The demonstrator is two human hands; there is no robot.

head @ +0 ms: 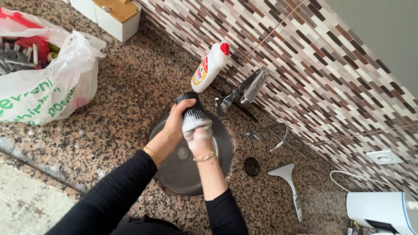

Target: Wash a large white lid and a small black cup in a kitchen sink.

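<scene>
Over a round steel sink (174, 169) my left hand (175, 122) grips a black ribbed cylinder-shaped part (190, 106) near its top. My right hand (198, 135), covered in white foam, wraps around the lower end of the same part. Both forearms wear thin gold bracelets and black sleeves. The lower end of the part is hidden under foam and fingers.
A white bottle with a red cap (210, 66) leans against the tiled wall behind the sink. A chrome tap (243, 90) and a thin curved spout (274, 132) stand right of it. A white squeegee (288, 182), a black plug (251, 166), a plastic bag (43, 74) and a white appliance (383, 211) lie on the granite counter.
</scene>
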